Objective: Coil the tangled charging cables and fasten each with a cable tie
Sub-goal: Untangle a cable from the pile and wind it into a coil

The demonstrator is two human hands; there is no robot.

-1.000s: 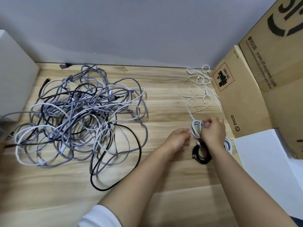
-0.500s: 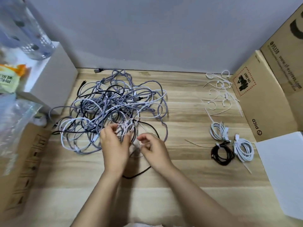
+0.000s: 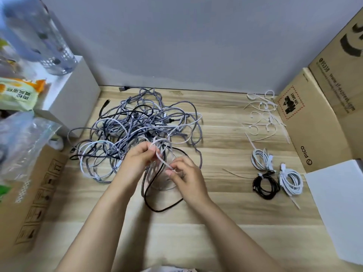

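White cable runs taut between both hands at the near edge of the tangle: the left hand pinches its upper bend between thumb and fingertips, and the right hand pinches the lower end with curled fingers. Half a second ago both hands were lower in the heap, closer together, with no strand drawn out; a second ago they were over at the right side, working on a white coil. That white coil now lies let go on the worktop near its right edge, beside a black coil and a second white coil, each bound by a tie.

Motion blur smears the fingers and the held strand, so where the cable ends within the right hand is hard to make out. The hands hide the near part of the tangled cables, which fill the worktop's left-centre. Both forearms reach in from the near edge, wrists bent slightly inward, left hand higher than right.

Loose cable ties lie scattered at the far right corner, next to a cardboard box
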